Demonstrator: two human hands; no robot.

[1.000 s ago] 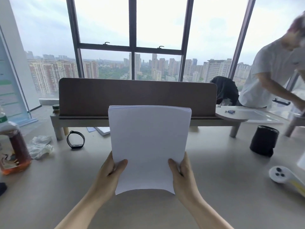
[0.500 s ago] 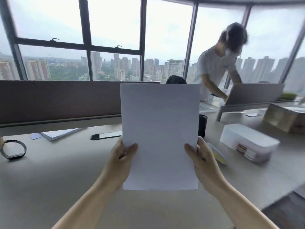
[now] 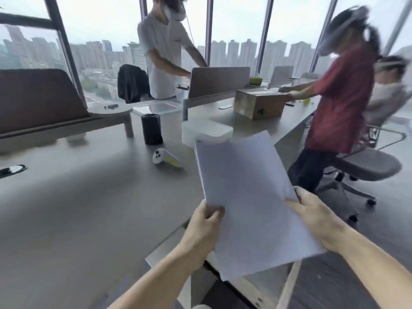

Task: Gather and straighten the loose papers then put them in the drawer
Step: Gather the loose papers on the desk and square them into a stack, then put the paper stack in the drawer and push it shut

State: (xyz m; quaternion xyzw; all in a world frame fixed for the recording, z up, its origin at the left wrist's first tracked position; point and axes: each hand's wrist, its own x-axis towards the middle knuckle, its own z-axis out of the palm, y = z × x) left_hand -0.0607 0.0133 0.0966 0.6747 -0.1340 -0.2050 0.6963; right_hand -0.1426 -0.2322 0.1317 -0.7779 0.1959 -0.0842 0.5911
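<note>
now your view has swung to the right: a second ago you faced the divider panel and window head-on, and at this moment you look past the right end of the table (image 3: pixel 93 219) toward the floor beside it. the stack of papers (image 3: pixel 252 197) has gone from upright and square in front of you to tilted, its top edge leaning away and to the left, out over the table edge. judge this as the end of straightening and the start of the carry to the drawer.

your left hand (image 3: pixel 205 228) pinches the lower left edge of the stack, thumb on the near face. your right hand (image 3: pixel 316 217) grips the right edge, thumb across the face and the other digits hidden behind. both hands are closed on the sheets; neither is spread.

the stack reads as plain white sheets with the edges mostly flush; a slight fan shows along the left edge and top corner, though motion blur limits certainty. it is held in the air, touching nothing but your hands.

a pale unit (image 3: pixel 243 284) sits below the stack beside the table end. it may be the drawer, but you cannot confirm this, nor whether it is open.
</note>
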